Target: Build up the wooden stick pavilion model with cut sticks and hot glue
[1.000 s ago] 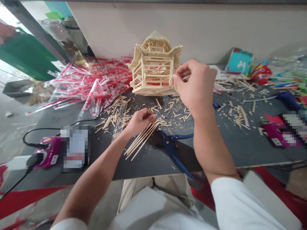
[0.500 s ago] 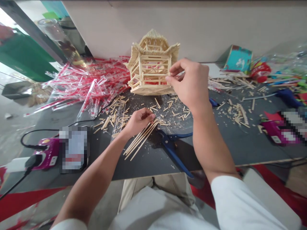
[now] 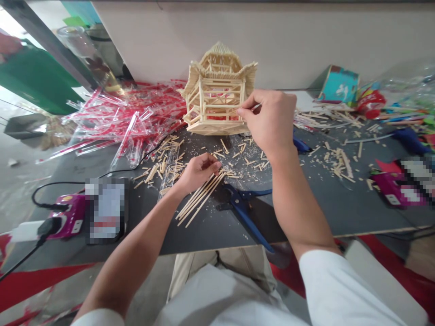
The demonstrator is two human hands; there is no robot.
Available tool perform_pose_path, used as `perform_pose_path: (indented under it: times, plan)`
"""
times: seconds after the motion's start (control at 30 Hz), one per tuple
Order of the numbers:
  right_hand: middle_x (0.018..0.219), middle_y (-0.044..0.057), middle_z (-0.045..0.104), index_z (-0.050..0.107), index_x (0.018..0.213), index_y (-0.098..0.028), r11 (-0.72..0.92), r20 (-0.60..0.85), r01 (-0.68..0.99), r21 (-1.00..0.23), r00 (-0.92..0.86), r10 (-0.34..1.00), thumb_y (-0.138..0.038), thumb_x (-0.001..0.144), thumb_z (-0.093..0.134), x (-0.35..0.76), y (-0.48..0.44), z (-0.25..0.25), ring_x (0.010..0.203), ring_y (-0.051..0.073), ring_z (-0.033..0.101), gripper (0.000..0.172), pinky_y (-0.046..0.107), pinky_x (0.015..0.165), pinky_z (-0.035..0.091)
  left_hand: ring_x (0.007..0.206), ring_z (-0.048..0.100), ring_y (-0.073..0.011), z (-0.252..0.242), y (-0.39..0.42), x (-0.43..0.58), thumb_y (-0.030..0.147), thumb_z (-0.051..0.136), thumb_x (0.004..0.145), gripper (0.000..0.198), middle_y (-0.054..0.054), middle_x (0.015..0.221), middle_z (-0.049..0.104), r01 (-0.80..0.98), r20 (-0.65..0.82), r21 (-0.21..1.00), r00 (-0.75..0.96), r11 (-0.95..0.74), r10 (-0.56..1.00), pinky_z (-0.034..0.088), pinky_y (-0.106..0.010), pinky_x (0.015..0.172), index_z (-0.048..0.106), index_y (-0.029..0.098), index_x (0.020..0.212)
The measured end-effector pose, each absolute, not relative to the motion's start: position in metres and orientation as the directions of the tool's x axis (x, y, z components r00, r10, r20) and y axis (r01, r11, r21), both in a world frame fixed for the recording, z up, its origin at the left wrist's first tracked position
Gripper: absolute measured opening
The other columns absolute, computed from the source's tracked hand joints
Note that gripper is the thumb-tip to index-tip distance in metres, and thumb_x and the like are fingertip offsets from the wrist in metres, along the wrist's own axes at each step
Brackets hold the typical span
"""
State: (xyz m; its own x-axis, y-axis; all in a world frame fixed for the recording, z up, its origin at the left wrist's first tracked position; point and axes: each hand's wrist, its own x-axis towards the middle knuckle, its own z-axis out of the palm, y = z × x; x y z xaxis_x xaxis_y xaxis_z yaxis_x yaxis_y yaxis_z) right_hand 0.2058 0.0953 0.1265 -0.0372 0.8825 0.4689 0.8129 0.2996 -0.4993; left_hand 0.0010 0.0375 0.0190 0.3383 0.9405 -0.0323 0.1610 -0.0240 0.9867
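A small house model [image 3: 217, 88] built of thin wooden sticks stands at the back of the dark table [image 3: 204, 226]. My right hand [image 3: 270, 122] is raised at the model's lower right side, thumb and forefinger pinched on a short stick piece held against the frame. My left hand [image 3: 197, 172] rests on the table with its fingers curled over the upper ends of a bundle of long sticks [image 3: 200, 197] lying diagonally.
Blue-handled cutters [image 3: 244, 208] lie just right of the bundle. Cut stick bits litter the table around the model. A heap of red-and-clear wrappers [image 3: 129, 117] fills the back left. A purple device with cable [image 3: 68, 217] sits front left; coloured boxes and clutter lie at right.
My right hand has shifted left and slightly down, bringing the short stick against the model's lower right frame. My left hand and the bundle have stayed put.
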Motion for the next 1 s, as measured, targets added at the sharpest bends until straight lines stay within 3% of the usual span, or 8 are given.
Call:
perform_pose_path:
  times: [0.2,0.27,0.4,0.57,0.73,0.9,1.0]
  plan:
    - [0.094,0.007,0.079,0.074,0.086,-0.027,0.333,0.493,0.805,-0.491,-0.058,0.868,-0.033,0.09,0.068,0.209,0.089,0.135,0.088,0.029,0.074,0.009,0.047,0.093,0.057,0.054,0.046,-0.0069,0.016,0.039,-0.001,0.053,0.069,0.092,0.038,-0.001,0.074,0.066,0.133,-0.04,0.991,0.352,-0.007,0.935,0.037,-0.022,0.051,0.062,0.016,0.092]
    - [0.094,0.006,0.079,0.075,0.091,-0.027,0.337,0.503,0.794,-0.505,-0.047,0.863,-0.03,0.089,0.069,0.214,0.088,0.139,0.083,0.027,0.074,0.006,0.045,0.09,0.058,0.054,0.046,-0.007,0.015,0.039,-0.002,0.054,0.07,0.091,0.039,-0.001,0.074,0.067,0.131,-0.046,0.991,0.353,-0.001,0.934,0.037,-0.022,0.052,0.062,0.016,0.093]
    - [0.102,0.007,0.079,0.073,0.105,-0.027,0.316,0.493,0.784,-0.535,-0.014,0.87,-0.036,0.091,0.066,0.226,0.09,0.141,0.082,0.027,0.073,0.017,0.043,0.079,0.059,0.055,0.048,-0.0074,0.016,0.038,-0.002,0.053,0.071,0.091,0.038,-0.002,0.074,0.068,0.139,-0.042,0.99,0.349,-0.008,0.936,0.037,-0.022,0.053,0.063,0.016,0.091]
    - [0.085,0.005,0.075,0.069,0.087,-0.026,0.331,0.548,0.805,-0.493,-0.009,0.836,-0.035,0.086,0.072,0.235,0.094,0.139,0.071,0.024,0.068,0.009,0.042,0.075,0.058,0.055,0.046,-0.0067,0.017,0.038,-0.001,0.05,0.069,0.092,0.035,-0.002,0.074,0.067,0.124,-0.027,0.992,0.349,-0.018,0.937,0.036,-0.021,0.053,0.062,0.015,0.09]
    - [0.07,0.003,0.068,0.061,0.08,-0.027,0.26,0.5,0.821,-0.508,0.034,0.866,-0.043,0.092,0.066,0.246,0.096,0.142,0.071,0.024,0.066,0.021,0.04,0.074,0.054,0.054,0.047,-0.007,0.018,0.039,-0.002,0.052,0.069,0.091,0.037,-0.001,0.075,0.067,0.141,-0.021,0.99,0.344,-0.029,0.939,0.038,-0.021,0.053,0.063,0.016,0.092]
    - [0.059,0.004,0.059,0.048,0.066,-0.027,0.232,0.479,0.835,-0.499,0.043,0.877,-0.038,0.102,0.05,0.263,0.096,0.149,0.069,0.024,0.065,0.037,0.039,0.075,0.05,0.061,0.055,-0.0105,0.018,0.037,-0.002,0.049,0.065,0.093,0.033,-0.003,0.077,0.07,0.271,0.003,0.958,0.32,-0.094,0.947,0.043,-0.022,0.06,0.065,0.016,0.093]
    - [0.059,0.003,0.062,0.053,0.068,-0.025,0.262,0.413,0.817,-0.513,-0.032,0.91,-0.037,0.102,0.05,0.271,0.098,0.147,0.066,0.022,0.063,0.036,0.037,0.074,0.048,0.065,0.057,-0.0111,0.022,0.033,0.003,0.044,0.063,0.095,0.028,-0.002,0.078,0.07,0.323,0.043,0.932,0.357,-0.166,0.933,0.043,-0.023,0.063,0.067,0.017,0.091]
